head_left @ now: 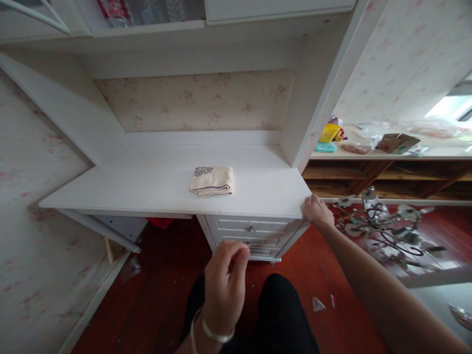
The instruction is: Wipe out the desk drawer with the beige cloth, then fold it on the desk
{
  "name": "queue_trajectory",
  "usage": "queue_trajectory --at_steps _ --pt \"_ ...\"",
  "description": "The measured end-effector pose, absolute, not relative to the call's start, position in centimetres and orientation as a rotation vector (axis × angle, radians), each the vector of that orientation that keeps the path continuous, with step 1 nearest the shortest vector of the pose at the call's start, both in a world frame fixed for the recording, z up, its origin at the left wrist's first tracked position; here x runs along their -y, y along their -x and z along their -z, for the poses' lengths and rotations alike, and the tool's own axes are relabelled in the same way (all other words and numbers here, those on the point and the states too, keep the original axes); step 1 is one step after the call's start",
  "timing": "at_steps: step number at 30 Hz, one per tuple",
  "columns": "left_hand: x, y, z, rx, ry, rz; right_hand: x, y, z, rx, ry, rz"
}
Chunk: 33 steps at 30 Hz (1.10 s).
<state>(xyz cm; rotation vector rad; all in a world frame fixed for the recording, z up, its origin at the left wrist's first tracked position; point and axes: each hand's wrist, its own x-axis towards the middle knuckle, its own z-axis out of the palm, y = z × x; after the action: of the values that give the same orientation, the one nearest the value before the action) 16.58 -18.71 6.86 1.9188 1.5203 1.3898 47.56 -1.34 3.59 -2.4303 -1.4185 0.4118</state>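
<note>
A white desk (147,189) stands in a wall alcove. A folded beige towel (212,181) lies on its top, right of centre. My right hand (316,210) grips the desk's front right corner. My left hand (224,280), with a bracelet on the wrist, hovers in front of the white drawers (254,235) below the desktop, fingers curled together and holding nothing that I can see.
A wooden shelf unit (387,174) at right carries boxes, bags and a yellow item (329,132). A metal chandelier (387,231) lies on the red wooden floor. Small scraps (319,305) lie near my knees. Cabinets hang above the desk.
</note>
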Motion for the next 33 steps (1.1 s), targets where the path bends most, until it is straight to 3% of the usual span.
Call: queue_trajectory --at_steps 7,12,24,33 --pt "11.9 -19.1 1.2 -1.701 -2.207 -0.538 1.3 -47.6 -3.4 1.412 2.424 -0.422" --pt "8.3 -20.4 4.2 -1.688 -2.29 -0.287 1.0 -47.8 -3.3 1.421 2.452 -0.416" --pt "7.4 -20.9 4.7 -1.698 -2.16 -0.248 1.0 -47.9 -3.2 1.43 2.446 -0.407" --pt "17.9 -18.5 4.1 -1.504 -2.172 -0.328 0.8 -48.2 -2.8 1.453 2.427 -0.41"
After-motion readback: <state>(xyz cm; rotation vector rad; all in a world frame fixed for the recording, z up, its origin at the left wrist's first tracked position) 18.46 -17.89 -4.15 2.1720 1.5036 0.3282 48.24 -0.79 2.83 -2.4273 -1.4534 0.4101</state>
